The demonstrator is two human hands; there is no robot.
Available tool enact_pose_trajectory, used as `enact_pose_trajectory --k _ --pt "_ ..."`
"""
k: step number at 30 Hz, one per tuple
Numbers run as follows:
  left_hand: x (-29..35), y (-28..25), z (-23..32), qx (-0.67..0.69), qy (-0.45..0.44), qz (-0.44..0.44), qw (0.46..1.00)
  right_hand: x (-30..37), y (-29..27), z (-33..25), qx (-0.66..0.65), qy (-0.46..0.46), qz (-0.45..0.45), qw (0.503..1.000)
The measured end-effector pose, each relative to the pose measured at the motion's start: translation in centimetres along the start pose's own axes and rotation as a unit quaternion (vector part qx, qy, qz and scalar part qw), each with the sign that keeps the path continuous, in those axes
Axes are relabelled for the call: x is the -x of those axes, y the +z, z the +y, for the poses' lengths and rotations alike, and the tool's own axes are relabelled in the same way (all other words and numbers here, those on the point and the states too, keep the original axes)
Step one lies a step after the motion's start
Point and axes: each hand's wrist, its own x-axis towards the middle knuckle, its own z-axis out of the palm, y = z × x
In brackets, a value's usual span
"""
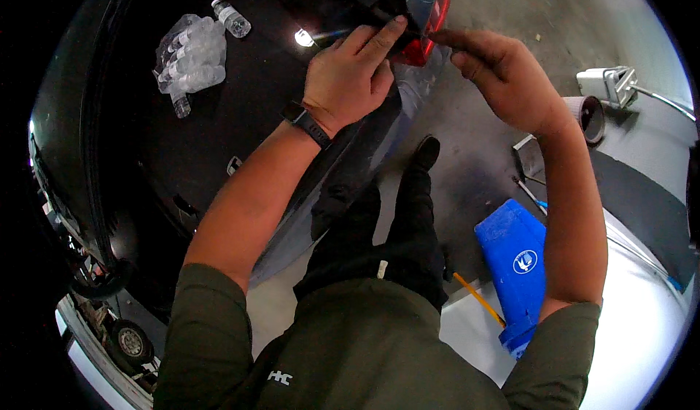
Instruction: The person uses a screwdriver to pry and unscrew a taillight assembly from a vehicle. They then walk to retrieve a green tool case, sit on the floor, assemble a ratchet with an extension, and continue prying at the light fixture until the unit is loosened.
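Note:
At the rear corner of a dark car, a red and clear tail light sits at the top of the view. My left hand, with a black watch on the wrist, lies over the edge of the open trunk. Its fingers stretch toward dark trim beside the light, the index fingertip against it. Across from it, my right hand points its index finger at the light's lower edge. That fingertip seems to touch the light. The thumb stands apart from it, the other fingers curl, and no held object shows.
On the dark trunk floor lie a plastic-wrapped pack of bottles and a loose clear bottle. To my right are a blue sheet-like piece, a yellow rod, a white box-shaped device and a round canister.

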Motion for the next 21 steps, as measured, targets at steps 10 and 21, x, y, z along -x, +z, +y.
enact_pose_trajectory --k 10,21 --pt "-3.0 0.2 -0.5 0.067 0.026 0.040 0.997 1.9 2.4 -1.2 0.018 0.006 0.092 0.996" --pt "-5.6 -1.7 -1.8 0.126 0.060 -0.124 0.982 5.3 12.9 0.7 -0.038 0.117 0.338 0.933"
